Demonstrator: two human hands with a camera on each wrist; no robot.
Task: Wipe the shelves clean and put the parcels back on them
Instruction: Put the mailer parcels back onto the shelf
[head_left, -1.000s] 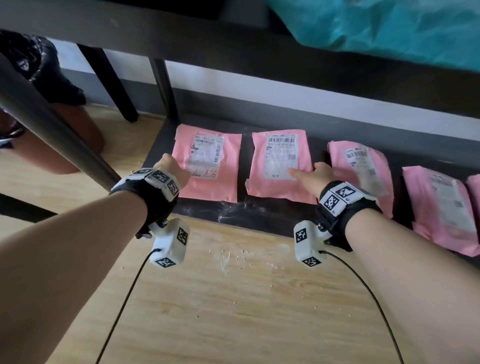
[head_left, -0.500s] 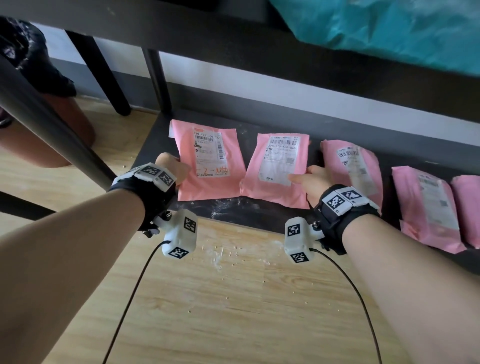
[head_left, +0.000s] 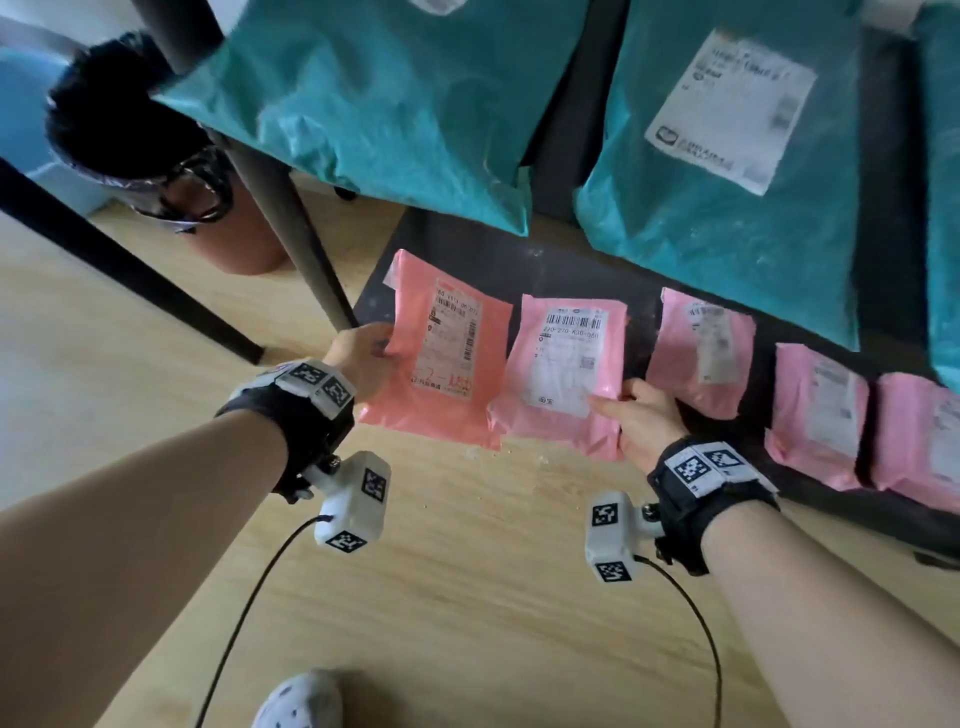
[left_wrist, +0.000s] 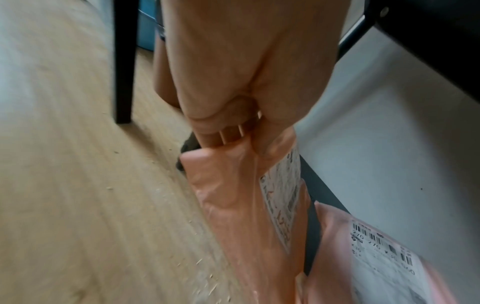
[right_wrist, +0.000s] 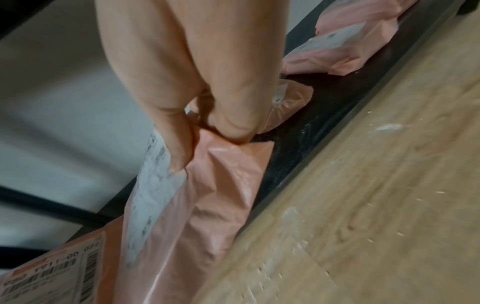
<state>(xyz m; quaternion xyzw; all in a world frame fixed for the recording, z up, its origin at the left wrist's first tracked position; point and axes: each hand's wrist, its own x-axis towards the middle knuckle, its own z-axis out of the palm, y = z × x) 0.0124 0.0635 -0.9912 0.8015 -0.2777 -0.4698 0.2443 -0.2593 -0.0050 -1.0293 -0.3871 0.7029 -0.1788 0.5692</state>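
Observation:
My left hand (head_left: 363, 358) pinches the left edge of a pink parcel (head_left: 447, 364) with a white label, lifted off the low black shelf (head_left: 519, 270). In the left wrist view the thumb and fingers (left_wrist: 228, 131) clamp that parcel (left_wrist: 233, 205). My right hand (head_left: 639, 421) grips the lower right corner of a second pink parcel (head_left: 561, 374), also lifted and hanging past the shelf's front edge. The right wrist view shows thumb and fingers (right_wrist: 182, 148) pinching its corner (right_wrist: 213, 185). Three more pink parcels (head_left: 701, 348) lie on the shelf to the right.
Teal parcels (head_left: 395, 104) lie on the upper shelf above. A black shelf post (head_left: 291, 223) stands left of my left hand. A bin with a black bag (head_left: 156, 156) sits on the wooden floor (head_left: 467, 597) at the left. Dust and crumbs lie along the shelf's front edge.
Both hands went from resting on the two left parcels to gripping them and lifting them off the low shelf toward me. The head view has risen, showing the teal parcels above.

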